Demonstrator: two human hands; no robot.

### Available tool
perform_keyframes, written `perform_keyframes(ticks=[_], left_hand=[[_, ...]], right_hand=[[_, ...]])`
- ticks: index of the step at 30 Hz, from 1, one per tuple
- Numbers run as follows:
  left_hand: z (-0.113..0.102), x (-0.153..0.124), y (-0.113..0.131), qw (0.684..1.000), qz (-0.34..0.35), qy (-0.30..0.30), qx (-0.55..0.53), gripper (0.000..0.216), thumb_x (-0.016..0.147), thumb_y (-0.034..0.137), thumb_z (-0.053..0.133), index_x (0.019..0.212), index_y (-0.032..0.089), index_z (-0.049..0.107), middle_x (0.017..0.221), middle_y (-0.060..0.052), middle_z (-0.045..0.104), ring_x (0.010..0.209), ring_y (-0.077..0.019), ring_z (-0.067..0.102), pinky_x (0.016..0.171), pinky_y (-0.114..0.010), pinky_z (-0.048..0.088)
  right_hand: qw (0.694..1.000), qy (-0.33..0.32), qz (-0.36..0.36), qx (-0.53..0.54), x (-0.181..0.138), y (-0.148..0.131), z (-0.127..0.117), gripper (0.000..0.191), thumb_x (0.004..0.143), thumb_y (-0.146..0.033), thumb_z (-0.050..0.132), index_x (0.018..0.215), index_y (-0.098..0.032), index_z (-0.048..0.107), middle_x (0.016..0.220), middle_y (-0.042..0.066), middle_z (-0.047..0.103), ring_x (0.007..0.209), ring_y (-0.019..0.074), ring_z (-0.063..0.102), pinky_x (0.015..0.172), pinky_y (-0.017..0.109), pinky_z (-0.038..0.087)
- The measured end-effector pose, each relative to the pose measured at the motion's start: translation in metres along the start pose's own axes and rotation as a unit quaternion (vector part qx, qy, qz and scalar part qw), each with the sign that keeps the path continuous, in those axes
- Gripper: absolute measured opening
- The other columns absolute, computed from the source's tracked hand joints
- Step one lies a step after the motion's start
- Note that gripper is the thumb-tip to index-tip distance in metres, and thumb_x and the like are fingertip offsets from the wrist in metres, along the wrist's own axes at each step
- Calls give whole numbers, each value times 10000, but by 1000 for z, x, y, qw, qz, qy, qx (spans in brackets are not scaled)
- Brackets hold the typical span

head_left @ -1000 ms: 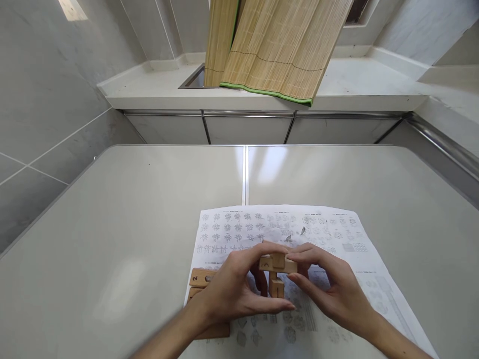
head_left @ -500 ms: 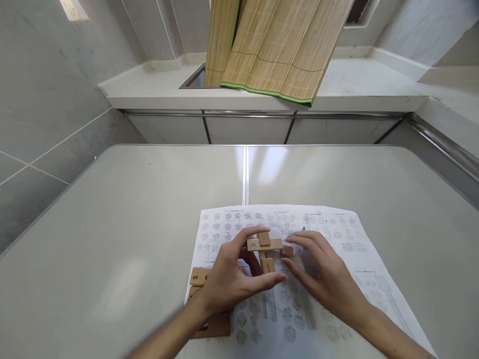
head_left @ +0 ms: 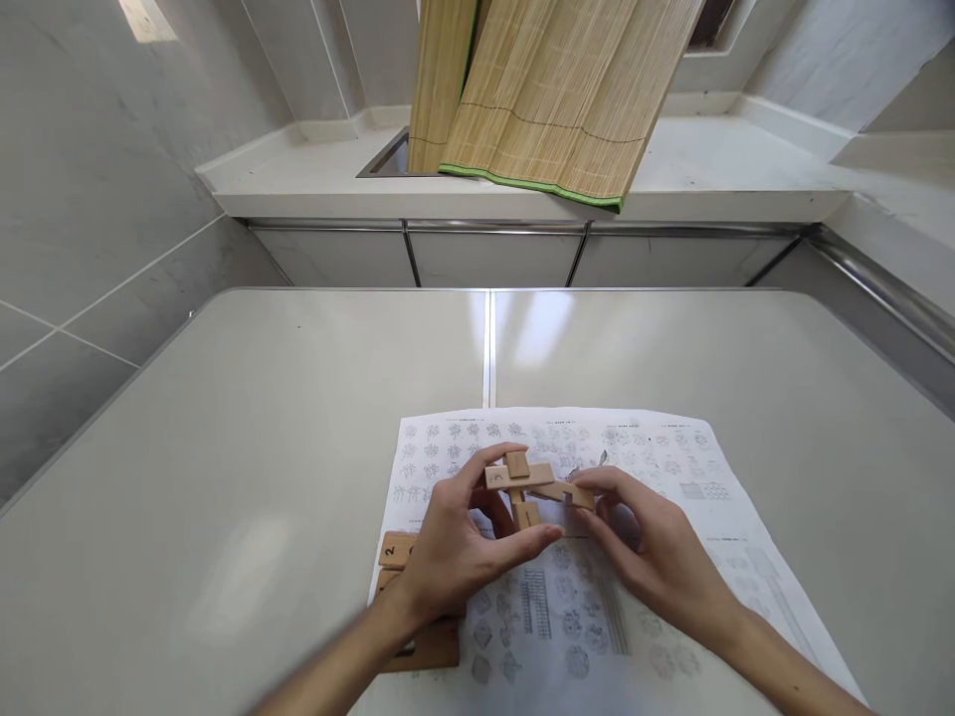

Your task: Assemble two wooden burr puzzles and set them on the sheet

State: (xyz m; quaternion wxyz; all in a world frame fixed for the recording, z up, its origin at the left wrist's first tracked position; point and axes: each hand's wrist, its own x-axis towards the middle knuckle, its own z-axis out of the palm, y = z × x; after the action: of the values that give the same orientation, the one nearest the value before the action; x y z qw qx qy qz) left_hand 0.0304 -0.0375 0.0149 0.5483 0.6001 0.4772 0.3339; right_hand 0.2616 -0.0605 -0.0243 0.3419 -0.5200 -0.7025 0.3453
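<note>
My left hand (head_left: pixel 464 549) is closed around a cluster of interlocking wooden puzzle pieces (head_left: pixel 520 477), its fingers behind and its thumb in front. One crossing bar of the cluster carries the digit 3. My right hand (head_left: pixel 661 552) pinches the outer end of a notched wooden puzzle piece (head_left: pixel 565 493) between thumb and fingertips. This piece slants out from the right side of the cluster; whether its inner end touches the other pieces I cannot tell. Below the left wrist lie flat wooden pieces (head_left: pixel 427 651), partly hidden by the forearm, one marked 2.
A large printed sheet (head_left: pixel 738 497) with small diagrams lies under both hands on the pale table (head_left: pixel 186 447). Beyond the table's far edge runs a white counter (head_left: pixel 313 179) with a bamboo mat (head_left: pixel 552 109) hanging over its edge.
My right fingers have closed on the notched piece, which has swung so its long side shows. The cluster in my left hand has shifted slightly left and up.
</note>
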Motion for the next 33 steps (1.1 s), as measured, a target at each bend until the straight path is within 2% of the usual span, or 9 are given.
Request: perform_keyframes(ticks=[5,8,11,16,19,24,28,33], left_hand=[[-4,2,0,997,-39,42,-45,688,802,456,864,1383,237,567,859,-11,684,726,-153,642,640,-257,543],[-6,3,-2,993,-63,51,-86,674,826,475,841,1388,230,563,810,8,640,660,-123,583,583,-236,513],[-7,3,-1,990,-73,40,-110,657,832,459,840,1386,238,564,817,17,619,638,-99,544,568,-217,495],[0,-1,1,988,-86,-58,-118,737,746,343,922,1387,276,565,920,3,654,727,-115,600,656,-236,534],[2,-3,2,981,-99,-102,-133,773,737,294,931,1406,313,544,937,8,663,782,-134,639,700,-253,550],[1,-2,-1,973,-95,-130,-167,759,785,319,903,1439,325,516,1074,-41,702,916,-191,694,801,-326,580],[1,-2,-3,972,-89,-123,-178,747,799,351,895,1444,313,520,1095,-55,703,987,-216,692,866,-355,568],[1,-2,-4,971,-92,-116,-186,721,808,362,891,1432,313,534,1170,-66,705,1003,-207,687,906,-360,549]], right_hand=[[986,-51,50,149,0,-6,-4,137,1034,-357,630,1117,-250,613,1126,85,732,890,211,746,780,370,655],[974,-24,19,226,-1,-7,-2,119,1037,-298,636,1142,-254,600,1142,86,727,873,208,770,789,393,678],[968,26,-35,249,-5,-6,2,132,1037,-221,626,1153,-276,599,1201,84,706,896,212,777,760,405,692],[982,90,-90,142,-9,-5,6,201,1001,-162,663,1157,-282,622,1164,73,722,933,217,769,753,386,677],[984,106,-121,78,-9,-6,7,239,969,-125,692,1139,-279,628,1122,60,728,930,211,762,713,344,664],[976,108,-188,3,-9,-7,9,370,961,-57,673,1248,-280,601,1092,51,730,788,155,731,646,295,643],[973,89,-213,-30,-10,-7,10,470,969,-60,664,1372,-272,551,1120,76,750,826,168,746,645,290,642],[971,76,-225,-32,-8,-10,8,370,1003,-84,609,1341,-232,582,1090,83,763,829,173,751,614,275,632]])
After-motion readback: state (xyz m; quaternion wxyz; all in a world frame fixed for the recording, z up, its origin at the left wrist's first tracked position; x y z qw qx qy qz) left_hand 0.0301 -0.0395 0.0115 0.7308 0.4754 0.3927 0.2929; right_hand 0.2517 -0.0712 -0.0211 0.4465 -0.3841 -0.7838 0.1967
